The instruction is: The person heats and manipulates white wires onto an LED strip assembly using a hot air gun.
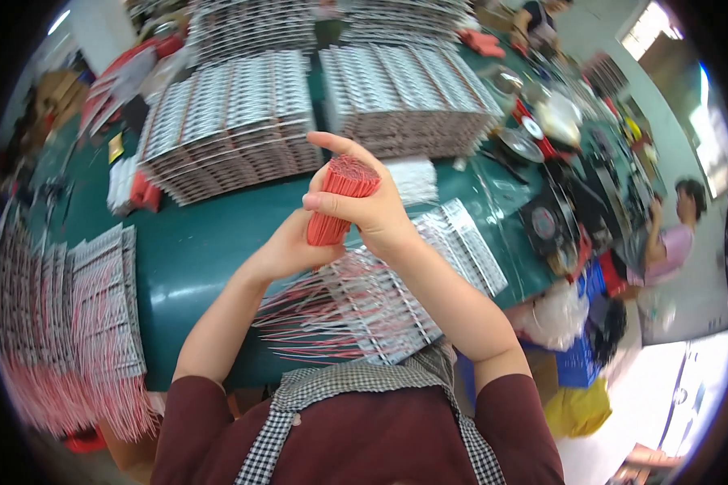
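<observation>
A thick bundle of short red wires [351,179] is held upright between my two hands above the table. My right hand [378,207] wraps round its upper part, thumb across the front and index finger stretched out past the top. Lower down, my left hand [289,249] grips the bundle from the left and below; its fingers are mostly hidden. Beneath my hands and right forearm lies a white-grey slotted panel [471,242], with many thin red and white wires [303,319] trailing from its left side.
Two tall stacks of similar panels [226,109] [404,93] stand at the back of the green table [194,283]. Wired panels [105,291] pile up at the left. Black machinery [550,218] stands at the right. A seated person [667,242] works beyond it; another person [539,28] is farther back.
</observation>
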`<move>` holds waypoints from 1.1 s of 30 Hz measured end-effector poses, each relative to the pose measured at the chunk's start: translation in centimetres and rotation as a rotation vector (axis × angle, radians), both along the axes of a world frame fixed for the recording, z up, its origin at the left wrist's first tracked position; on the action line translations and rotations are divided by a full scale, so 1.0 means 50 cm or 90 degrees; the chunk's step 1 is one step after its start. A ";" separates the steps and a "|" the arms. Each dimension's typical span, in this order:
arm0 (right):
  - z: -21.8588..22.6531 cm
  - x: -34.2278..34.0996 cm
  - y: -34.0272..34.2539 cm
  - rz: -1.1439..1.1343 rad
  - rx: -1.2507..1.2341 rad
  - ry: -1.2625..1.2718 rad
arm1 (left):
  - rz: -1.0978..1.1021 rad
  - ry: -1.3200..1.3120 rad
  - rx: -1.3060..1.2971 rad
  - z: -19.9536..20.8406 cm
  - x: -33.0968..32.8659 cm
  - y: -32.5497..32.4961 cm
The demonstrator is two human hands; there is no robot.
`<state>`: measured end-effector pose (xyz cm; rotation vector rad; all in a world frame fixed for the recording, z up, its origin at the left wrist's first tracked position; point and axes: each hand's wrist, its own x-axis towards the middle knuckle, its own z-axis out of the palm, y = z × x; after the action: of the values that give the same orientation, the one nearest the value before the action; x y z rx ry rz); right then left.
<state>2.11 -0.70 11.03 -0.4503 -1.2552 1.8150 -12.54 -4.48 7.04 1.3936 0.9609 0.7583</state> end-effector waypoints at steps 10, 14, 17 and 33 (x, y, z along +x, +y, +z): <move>-0.118 -0.140 0.102 -0.116 0.274 -0.180 | 0.189 -0.098 0.225 -0.148 -0.083 0.111; -0.141 -0.150 0.106 -0.150 0.258 -0.179 | 0.234 -0.154 0.088 -0.173 -0.065 0.108; -0.156 -0.145 0.112 -0.156 0.274 -0.176 | 0.307 -0.169 0.170 -0.163 -0.043 0.101; -0.167 -0.146 0.099 -0.099 0.180 -0.136 | 0.438 -0.224 0.236 -0.181 -0.018 0.105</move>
<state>-5.17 4.25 2.69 -0.5746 -1.5512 1.4618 -13.46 0.76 -2.01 1.1648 1.0533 1.7081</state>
